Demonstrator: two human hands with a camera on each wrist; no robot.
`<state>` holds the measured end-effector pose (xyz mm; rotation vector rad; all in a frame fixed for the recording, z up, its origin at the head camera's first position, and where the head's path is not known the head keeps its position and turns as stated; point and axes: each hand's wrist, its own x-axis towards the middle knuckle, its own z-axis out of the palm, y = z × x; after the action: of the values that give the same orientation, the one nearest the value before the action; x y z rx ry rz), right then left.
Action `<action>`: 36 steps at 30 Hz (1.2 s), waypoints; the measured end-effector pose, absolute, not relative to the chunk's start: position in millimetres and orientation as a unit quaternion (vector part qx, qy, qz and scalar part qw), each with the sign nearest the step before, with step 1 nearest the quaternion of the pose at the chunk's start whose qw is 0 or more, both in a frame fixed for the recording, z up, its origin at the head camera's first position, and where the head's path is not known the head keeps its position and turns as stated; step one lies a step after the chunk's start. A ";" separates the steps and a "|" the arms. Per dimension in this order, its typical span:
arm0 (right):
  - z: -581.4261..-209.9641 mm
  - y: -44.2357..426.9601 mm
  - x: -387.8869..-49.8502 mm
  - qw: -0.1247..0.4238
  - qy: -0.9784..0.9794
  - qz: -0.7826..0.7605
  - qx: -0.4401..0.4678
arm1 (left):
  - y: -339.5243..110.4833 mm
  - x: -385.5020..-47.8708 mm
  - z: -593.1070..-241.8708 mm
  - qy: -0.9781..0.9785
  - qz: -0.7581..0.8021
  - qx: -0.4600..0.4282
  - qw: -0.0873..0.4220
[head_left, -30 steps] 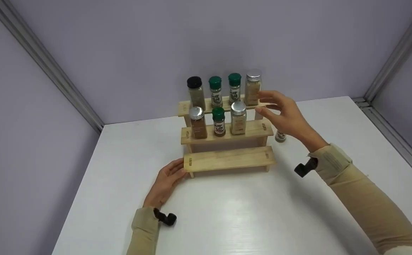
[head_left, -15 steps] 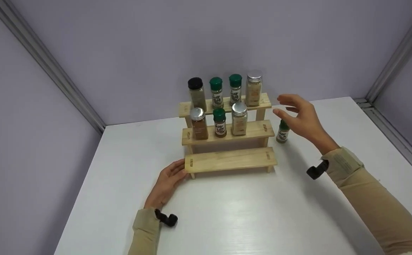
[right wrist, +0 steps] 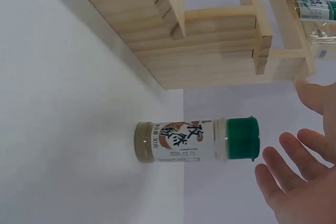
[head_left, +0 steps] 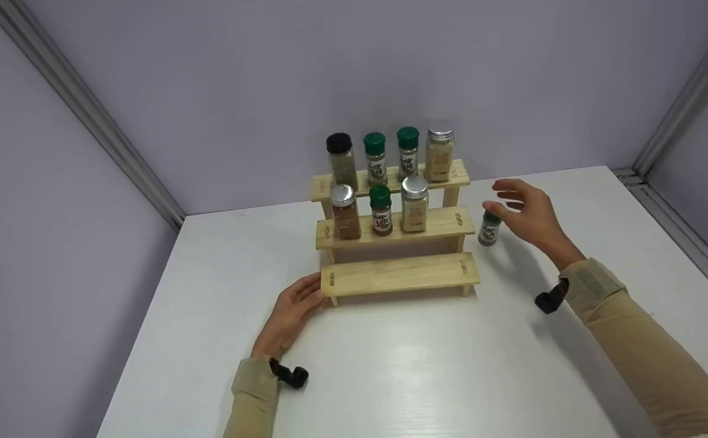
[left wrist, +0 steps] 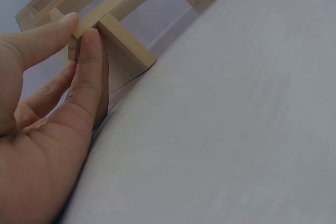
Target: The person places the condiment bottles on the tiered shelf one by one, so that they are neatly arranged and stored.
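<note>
My left hand holds the left end of the lowest step of a three-step wooden spice rack. In the left wrist view its thumb and fingertips meet the shelf's end. To the right of the rack, a small spice jar with a green lid and white label stands upright on the table. Beside and above that lid is my right hand, thumb and fingers spread apart. A gap shows between its fingers and the green lid in the right wrist view.
On the rack's top step stand a black-lidded jar, two green-lidded jars and a silver-lidded jar. The middle step bears a reddish-brown jar, a green-lidded jar and a silver-lidded jar. A pale wall rises behind the white table.
My right hand has moved right, away from the silver-lidded jar on the top step, and lowered towards the standing green-lidded jar. My left hand has stayed at the rack's end.
</note>
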<state>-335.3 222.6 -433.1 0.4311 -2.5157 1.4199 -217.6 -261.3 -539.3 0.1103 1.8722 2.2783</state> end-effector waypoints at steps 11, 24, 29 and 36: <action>-459.4 231.6 -336.7 0.070 -0.863 0.485 0.122 | -261.3 -215.9 -539.4 0.627 0.773 0.037 0.092; -486.1 236.6 -335.9 0.042 -0.866 0.490 0.095 | -259.3 -214.8 -536.7 0.616 0.782 0.027 0.094; -490.4 239.3 -337.1 0.048 -0.861 0.495 0.103 | -258.8 -215.2 -536.6 0.614 0.783 0.029 0.094; -487.3 239.6 -336.3 0.054 -0.859 0.495 0.118 | -259.7 -214.7 -536.1 0.613 0.784 0.029 0.093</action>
<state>-336.3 239.6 -487.3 0.3591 -2.6087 1.5044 -214.7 -259.7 -536.1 0.0864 1.8209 2.3266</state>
